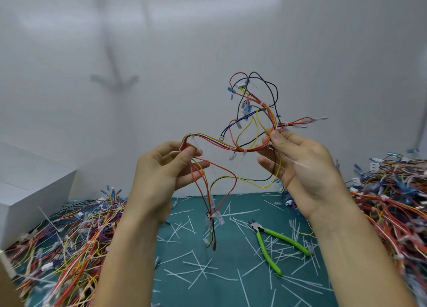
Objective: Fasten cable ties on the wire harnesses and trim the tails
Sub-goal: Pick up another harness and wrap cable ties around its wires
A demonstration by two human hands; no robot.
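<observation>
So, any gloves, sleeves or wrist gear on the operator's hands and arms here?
None visible. The left hand and right hand are bare: no gloves, rings or finger cots. Neither wrist shows a watch or strap. The left forearm and right forearm are uncovered down to the frame edge, so no sleeve is in view.

Cutters [260, 231], tie tails [203, 269] on teal mat [217, 291]

1 wide head view; faces forward, downward; close to the wire harness [245, 149]
</observation>
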